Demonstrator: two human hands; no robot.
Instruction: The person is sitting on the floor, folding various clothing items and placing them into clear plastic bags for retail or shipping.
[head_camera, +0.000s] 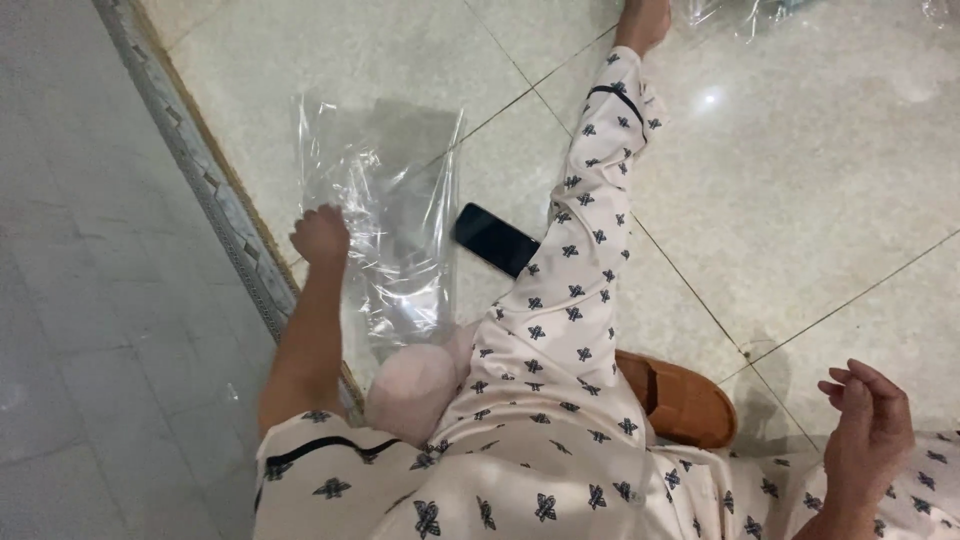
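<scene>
A: Nearest the camera, what do you see?

B: The right hand (868, 432), low at the right edge over patterned cloth, fingers loosely curled, its grip open and holding nothing. Just left of it lies a brown slipper (682, 398) on the floor (800, 200), partly under the trouser leg (575, 290).

A: And the left hand?

B: The left hand (320, 236) is closed in a fist at the left edge of a clear bag (395, 215) (whether the film is pinched inside the fist, I cannot tell). The bag lies flat on the pale tiles, beside the patterned border strip (215, 200).

A: Anything in the bag?

B: It looks empty; glare makes it hard to judge. Its near end meets a pink bundle (415, 385) by the knee.

A: Further out?

B: A black phone (495, 238), screen dark, just right of the bag, touching the leg. Beyond, a bare foot (642, 22) and more clear plastic (745, 12), cut off by the top edge.
</scene>
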